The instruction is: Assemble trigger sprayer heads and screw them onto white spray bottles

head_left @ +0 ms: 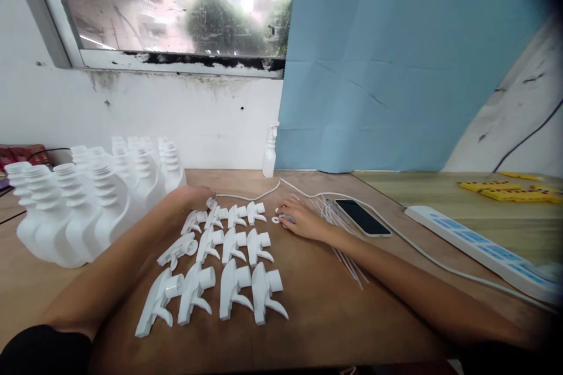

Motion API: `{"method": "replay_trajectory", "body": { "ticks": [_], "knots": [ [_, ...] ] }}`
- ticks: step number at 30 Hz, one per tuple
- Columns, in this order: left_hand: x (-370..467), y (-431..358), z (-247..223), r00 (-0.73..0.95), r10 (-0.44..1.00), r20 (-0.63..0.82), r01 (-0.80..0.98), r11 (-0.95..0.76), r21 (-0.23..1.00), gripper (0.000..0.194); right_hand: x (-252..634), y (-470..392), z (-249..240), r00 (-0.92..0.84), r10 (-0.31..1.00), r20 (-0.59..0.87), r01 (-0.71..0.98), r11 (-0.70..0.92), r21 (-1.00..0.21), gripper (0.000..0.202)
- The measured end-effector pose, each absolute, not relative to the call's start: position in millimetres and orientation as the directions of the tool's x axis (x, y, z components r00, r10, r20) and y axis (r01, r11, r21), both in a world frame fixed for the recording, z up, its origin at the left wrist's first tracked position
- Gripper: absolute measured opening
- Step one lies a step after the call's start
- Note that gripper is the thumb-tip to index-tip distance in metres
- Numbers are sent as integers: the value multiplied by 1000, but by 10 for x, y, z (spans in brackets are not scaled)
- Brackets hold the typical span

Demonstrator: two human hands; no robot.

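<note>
I'd pinch white plastic trigger spray heads (233, 241) by the body; probably light, stiff, slick. Left hand (199, 197), right hand (302, 218): can't tell if either grip's closed.

1. White is shown by the spray heads (232, 288) left of the right grip (301, 220).
2. White is repeated in the bottles (48, 231) left of the left grip (197, 196).
3. Right of the right grip, a black phone (363, 218) is edged in white.
4. Farther right, a white power strip (472, 246) is patterned with blue blocks, and yellow pieces (521, 195) are dotted red.
5. A light-blue sheet (382, 64) is seen behind that grip.
</note>
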State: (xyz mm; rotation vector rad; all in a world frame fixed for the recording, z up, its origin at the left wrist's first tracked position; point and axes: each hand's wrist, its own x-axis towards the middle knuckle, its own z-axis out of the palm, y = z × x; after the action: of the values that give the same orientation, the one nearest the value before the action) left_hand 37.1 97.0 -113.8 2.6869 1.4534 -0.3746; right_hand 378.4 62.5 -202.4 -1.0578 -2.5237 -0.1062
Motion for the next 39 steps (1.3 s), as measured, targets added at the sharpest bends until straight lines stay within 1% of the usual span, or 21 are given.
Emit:
{"method": "replay_trajectory", "body": {
  "ticks": [3, 4, 8, 10, 12, 14, 16, 17, 18, 20, 22, 23, 25, 27, 29, 30, 35, 39],
  "knots": [
    [365, 1046, -1233, 538, 801, -262, 817, -572, -69, 42, 3776, 614, -2019, -637, 667, 387, 696, 713, -85, 20],
    [365, 1061, -1250, 539, 804, -251, 817, -572, -76, 41, 3770, 604, -2017, -637, 665, 390, 695, 714, -83, 20],
    [347, 1089, -1263, 511, 842, -173, 839, -532, -110, 29, 3753, 589, -2033, -653, 648, 392, 679, 730, -76, 22],
    [335, 1085, -1226, 500, 857, -127, 849, -514, -122, 32, 3750, 602, -2046, -662, 637, 395, 665, 742, -82, 19],
    [338, 1057, -1159, 497, 865, -72, 855, -502, -129, 38, 3749, 612, -2040, -656, 629, 416, 650, 752, -113, 13],
    [373, 998, -1071, 500, 866, 1, 859, -496, -130, 40, 3749, 597, -1997, -635, 627, 451, 633, 757, -162, 7],
    [457, 900, -986, 504, 860, 82, 861, -493, -123, 39, 3754, 546, -1912, -599, 629, 495, 614, 758, -221, 6],
    [520, 837, -951, 510, 851, 124, 860, -503, -86, 40, 3760, 508, -1858, -574, 634, 518, 607, 754, -249, 9],
    [595, 767, -924, 520, 839, 162, 851, -524, -19, 40, 3768, 464, -1798, -546, 640, 541, 604, 748, -275, 10],
    [770, 609, -900, 560, 798, 224, 780, -598, 184, 42, 3791, 365, -1681, -484, 650, 586, 610, 731, -306, 12],
    [954, 441, -920, 630, 731, 262, 632, -679, 375, 41, 3818, 267, -1587, -424, 648, 632, 633, 712, -305, 13],
    [1040, 359, -947, 669, 690, 275, 556, -711, 431, 39, 3830, 221, -1554, -398, 643, 654, 644, 704, -301, 13],
    [1192, 215, -1035, 725, 626, 288, 440, -742, 506, 36, 3851, 143, -1518, -356, 634, 687, 654, 694, -301, 11],
    [1312, 112, -1157, 740, 616, 271, 393, -722, 569, 35, 3863, 83, -1511, -330, 629, 704, 655, 690, -309, 10],
    [1403, 55, -1291, 735, 630, 250, 390, -694, 605, 34, 3867, 40, -1513, -329, 621, 712, 656, 692, -300, 10],
    [1437, 41, -1354, 737, 628, 250, 390, -696, 603, 32, 3866, 23, -1511, -334, 615, 715, 659, 694, -290, 11],
    [1516, 31, -1532, 789, 550, 272, 367, -779, 509, 18, 3842, -49, -1481, -366, 584, 725, 632, 727, -266, 13],
    [1521, 43, -1572, 797, 535, 282, 369, -800, 473, 15, 3799, -111, -1492, -484, 513, 709, 527, 817, -233, 11]
  ]
}}
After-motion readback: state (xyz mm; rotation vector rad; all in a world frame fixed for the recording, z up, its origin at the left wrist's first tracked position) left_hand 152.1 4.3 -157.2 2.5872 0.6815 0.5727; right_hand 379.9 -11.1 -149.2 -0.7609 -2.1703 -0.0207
